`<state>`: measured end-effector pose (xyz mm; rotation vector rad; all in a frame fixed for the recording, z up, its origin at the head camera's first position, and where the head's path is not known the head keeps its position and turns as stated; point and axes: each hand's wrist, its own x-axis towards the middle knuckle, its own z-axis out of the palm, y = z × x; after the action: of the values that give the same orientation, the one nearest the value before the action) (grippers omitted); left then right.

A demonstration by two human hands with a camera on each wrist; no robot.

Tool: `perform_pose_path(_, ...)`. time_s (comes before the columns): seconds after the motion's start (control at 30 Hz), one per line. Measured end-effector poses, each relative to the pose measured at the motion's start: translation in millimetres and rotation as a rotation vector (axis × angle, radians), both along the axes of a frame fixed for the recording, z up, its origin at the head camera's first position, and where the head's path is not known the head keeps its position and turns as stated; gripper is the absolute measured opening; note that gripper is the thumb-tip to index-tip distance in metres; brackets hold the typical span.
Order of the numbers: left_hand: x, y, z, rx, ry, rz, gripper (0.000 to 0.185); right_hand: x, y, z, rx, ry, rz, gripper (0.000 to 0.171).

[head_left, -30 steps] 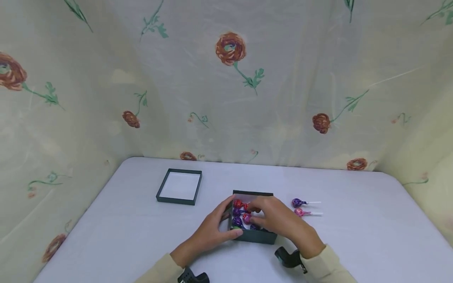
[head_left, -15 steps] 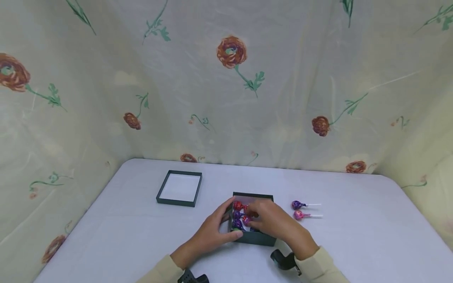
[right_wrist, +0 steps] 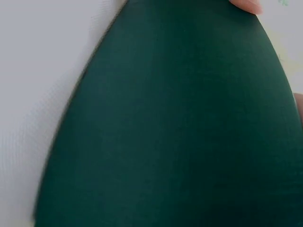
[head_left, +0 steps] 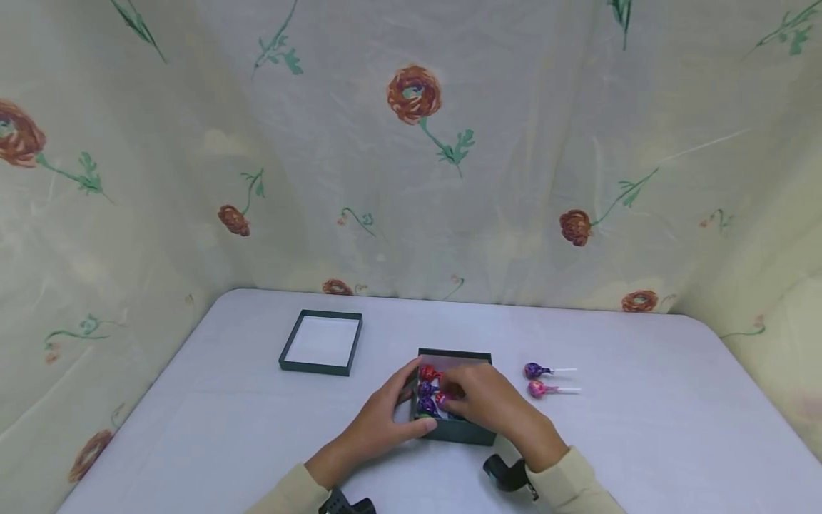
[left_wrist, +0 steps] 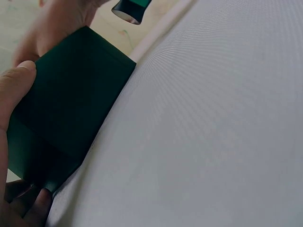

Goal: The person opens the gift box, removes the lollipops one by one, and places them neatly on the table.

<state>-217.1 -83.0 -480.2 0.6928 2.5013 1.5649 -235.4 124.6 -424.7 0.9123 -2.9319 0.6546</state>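
A dark green open box (head_left: 464,431) sits on the white table, with several red, purple and pink wrapped lollipops (head_left: 426,389) inside. My left hand (head_left: 407,403) grips the box's left side, thumb on the near wall and fingers over the far left corner. My right hand (head_left: 452,391) reaches into the box from the right, its curled fingertips closing on a pink-red lollipop (head_left: 442,397). The left wrist view shows the box wall (left_wrist: 66,118) with my thumb (left_wrist: 14,90) against it. In the right wrist view, that dark wall (right_wrist: 180,132) fills the frame.
Two more lollipops lie on the table right of the box, one purple (head_left: 533,370) and one pink (head_left: 536,388), sticks pointing right. The box's lid (head_left: 320,343) lies upturned at the back left. A flowered cloth (head_left: 411,143) hangs behind and beside the table.
My right hand has shifted slightly leftward inside the box. The left hand and the box have stayed put; the view itself drifted a little.
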Motion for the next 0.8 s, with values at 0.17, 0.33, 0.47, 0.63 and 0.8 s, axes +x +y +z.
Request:
perform_pose_path(0.17,-0.1,0.1,-0.3,0.006,-0.007,-0.002,0.086,0.5,-0.1,-1.4,0.007,0.028,-0.011,0.012)
perform_pose_path(0.33,0.3,0.3,0.4,0.002,-0.014,0.005,0.086,1.0,0.1,-1.7,0.009,0.043,-0.001,0.012)
perform_pose_path(0.47,0.8,0.1,1.7,-0.001,-0.014,0.002,0.086,1.3,0.2,-1.4,0.006,0.037,0.003,0.012)
perform_pose_path(0.63,0.7,0.5,3.6,-0.004,-0.012,-0.003,0.086,0.9,1.0,-0.4,0.008,0.023,0.002,0.014)
perform_pose_path(0.8,1.2,0.0,3.5,-0.011,-0.01,0.001,0.086,0.2,1.2,-1.5,0.019,0.016,0.003,0.016)
